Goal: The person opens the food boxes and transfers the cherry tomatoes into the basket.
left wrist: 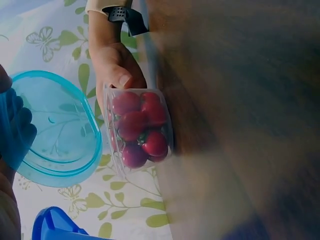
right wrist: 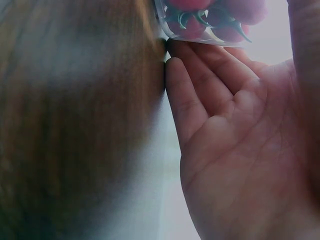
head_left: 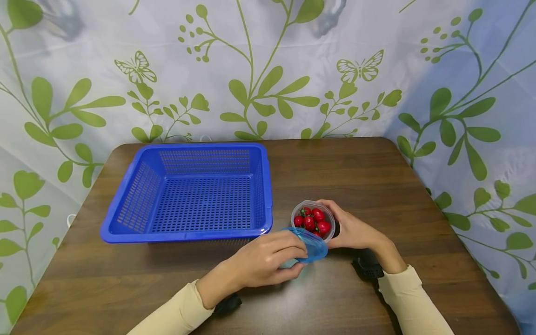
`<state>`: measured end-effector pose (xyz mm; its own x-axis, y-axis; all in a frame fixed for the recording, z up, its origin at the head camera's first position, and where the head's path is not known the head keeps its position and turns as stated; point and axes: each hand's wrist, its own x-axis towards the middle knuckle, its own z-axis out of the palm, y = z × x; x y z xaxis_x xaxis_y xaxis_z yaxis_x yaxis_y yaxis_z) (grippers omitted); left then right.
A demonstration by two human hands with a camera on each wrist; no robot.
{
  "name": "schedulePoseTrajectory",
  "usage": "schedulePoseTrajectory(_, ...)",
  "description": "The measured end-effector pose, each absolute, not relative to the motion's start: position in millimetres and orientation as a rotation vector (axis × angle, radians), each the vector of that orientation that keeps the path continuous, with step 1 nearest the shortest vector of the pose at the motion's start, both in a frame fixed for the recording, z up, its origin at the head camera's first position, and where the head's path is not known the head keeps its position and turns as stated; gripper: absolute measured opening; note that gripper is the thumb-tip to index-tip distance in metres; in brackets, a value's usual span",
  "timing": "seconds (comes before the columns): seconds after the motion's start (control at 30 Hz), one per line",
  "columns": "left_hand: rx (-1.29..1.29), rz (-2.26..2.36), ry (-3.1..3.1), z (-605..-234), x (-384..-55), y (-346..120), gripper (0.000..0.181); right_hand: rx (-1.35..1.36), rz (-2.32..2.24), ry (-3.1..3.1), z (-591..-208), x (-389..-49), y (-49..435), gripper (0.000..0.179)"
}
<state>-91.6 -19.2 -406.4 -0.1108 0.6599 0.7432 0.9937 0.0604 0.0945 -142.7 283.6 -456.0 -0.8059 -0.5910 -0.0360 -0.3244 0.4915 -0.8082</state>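
A clear plastic container (head_left: pixel 295 215) holds several red cherry tomatoes (head_left: pixel 309 223), some with green stems, and its top is uncovered. My right hand (head_left: pixel 356 229) grips the container from its right side, with the thumb across the near side in the left wrist view. A translucent blue lid (head_left: pixel 315 249) is pinched in my left hand (head_left: pixel 268 258), tilted just in front of the container's rim. In the left wrist view the lid (left wrist: pixel 62 127) stands apart from the container (left wrist: pixel 137 127). The right wrist view shows my right hand's fingers (right wrist: pixel 200 85) beside the container's base.
A blue perforated plastic basket (head_left: pixel 186 237) stands on the left of the brown wooden table (head_left: pixel 343 172). Behind the table hangs a pale cloth (head_left: pixel 167 28) printed with green leaves and butterflies. A dark strap (head_left: pixel 368 267) is at the right wrist.
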Motion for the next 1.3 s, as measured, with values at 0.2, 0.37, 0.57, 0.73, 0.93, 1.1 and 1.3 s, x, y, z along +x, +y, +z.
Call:
schedulePoseTrajectory(0.2, -1.695, -0.768, -1.832, -407, -89, -19, 0.013, -0.788, -1.231, 2.43, -456, -143, 284, 0.103)
schedulePoseTrajectory(0.37, -1.706, -0.756, -1.839, -408, -87, -20, 0.01, -0.779, -1.208, 2.453, -456, -142, 284, 0.105)
schedulePoseTrajectory(0.57, -1.726, -0.765, -1.839, -412, -86, -25, 0.01, -0.794, -1.219, 2.449, -458, -143, 284, 0.106)
schedulePoseTrajectory(0.73, -1.757, -0.713, -1.84, -416, -87, -26, 0.007, -0.794, -1.204, 2.461, -457, -143, 284, 0.105)
schedulePoseTrajectory(0.93, -1.793, -0.621, -1.858, -419, -85, -24, 0.007, -0.817, -1.193, 2.475, -456, -144, 285, 0.105)
schedulePoseTrajectory(1.1, -1.799, -0.538, -1.858, -419, -83, -23, 0.011, -0.805, -1.196, 2.478, -457, -144, 284, 0.105)
schedulePoseTrajectory(1.3, -1.82, -0.473, -1.872, -422, -80, -24, 0.013, -0.803, -1.189, 2.485, -457, -143, 284, 0.105)
